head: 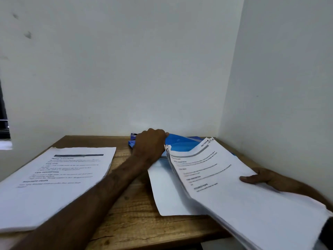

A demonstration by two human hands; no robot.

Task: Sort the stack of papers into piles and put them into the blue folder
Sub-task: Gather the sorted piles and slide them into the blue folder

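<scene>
Thick white stack of printed papers, thumb-pinched in right hand: feed in far corner first, lol. Lift flap of blue plastic folder by back wall wider with left hand, fingers curled round it.

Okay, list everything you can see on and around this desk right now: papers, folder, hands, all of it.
wooden table: one, brown, set into a wall corner.
pile of printed white papers: one, white with black text, flat on the table's left.
blank white sheet: one, white, table centre, partly under the held stack.
blue plastic folder: one, blue, table's back by the wall.
small dark blue object: one, behind the left hand; cannot identify.
stack of printed papers: one, white, raised at right.
left hand: grips the folder's edge.
right hand: holds the stack, thumb on top.
</scene>
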